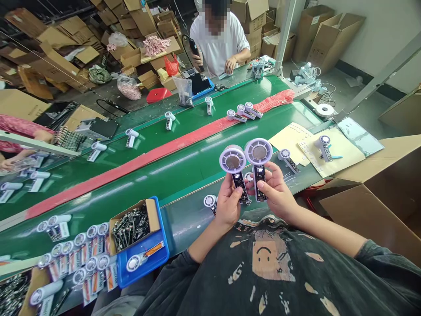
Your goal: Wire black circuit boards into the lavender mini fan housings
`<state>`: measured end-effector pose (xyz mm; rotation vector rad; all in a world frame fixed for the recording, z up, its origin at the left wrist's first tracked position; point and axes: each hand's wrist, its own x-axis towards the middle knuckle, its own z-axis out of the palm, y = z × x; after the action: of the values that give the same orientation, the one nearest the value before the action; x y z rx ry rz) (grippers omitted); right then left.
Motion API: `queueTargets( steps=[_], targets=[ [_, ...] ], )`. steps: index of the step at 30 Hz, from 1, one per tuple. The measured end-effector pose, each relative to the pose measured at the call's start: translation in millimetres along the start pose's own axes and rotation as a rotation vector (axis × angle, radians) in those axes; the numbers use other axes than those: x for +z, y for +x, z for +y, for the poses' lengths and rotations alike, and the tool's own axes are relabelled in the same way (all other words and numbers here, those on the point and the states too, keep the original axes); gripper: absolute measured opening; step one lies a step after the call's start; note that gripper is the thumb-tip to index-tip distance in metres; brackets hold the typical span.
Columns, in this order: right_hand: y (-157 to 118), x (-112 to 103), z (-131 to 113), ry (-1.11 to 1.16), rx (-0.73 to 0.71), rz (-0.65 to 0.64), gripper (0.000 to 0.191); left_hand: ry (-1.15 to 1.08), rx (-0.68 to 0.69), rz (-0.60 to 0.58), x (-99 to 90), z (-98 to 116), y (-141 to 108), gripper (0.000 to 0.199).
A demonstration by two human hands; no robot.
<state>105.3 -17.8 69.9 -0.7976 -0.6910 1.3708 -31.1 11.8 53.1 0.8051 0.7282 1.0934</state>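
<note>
My left hand (229, 202) is closed around the handle of one lilac handheld fan (232, 159), its thumb on the exposed dark circuit board. In my right hand (278, 191) is a second handheld fan (258, 151), gripped the same way by its handle. Both fans stand upright side by side, heads up, and each board shows a small lit display. Partly hidden behind my left hand, another fan (209, 201) lies on the bench. A further fan (288, 159) rests to the right of my hands, and one more (325, 145) lies on yellow paper.
A green conveyor belt (184, 164) with a red centre strip (158, 153) carries several fans. At left, a blue tray (144, 272) holds a box of small dark parts (131, 226). Open cartons (371, 206) stand at right. A co-worker in white (220, 44) works across the belt.
</note>
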Motion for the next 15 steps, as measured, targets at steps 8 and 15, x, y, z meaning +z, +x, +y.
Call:
queueTargets(
  steps=[8, 15],
  targets=[
    [-0.4, 7.6, 5.4, -0.005, -0.013, -0.004, 0.055, 0.013, -0.001, 0.025, -4.0, 4.1, -4.8, 0.058],
    [-1.8, 13.9, 10.6, -0.04, 0.007, -0.01, 0.056, 0.013, 0.02, 0.063, -12.0, 5.3, -7.9, 0.061]
  ],
)
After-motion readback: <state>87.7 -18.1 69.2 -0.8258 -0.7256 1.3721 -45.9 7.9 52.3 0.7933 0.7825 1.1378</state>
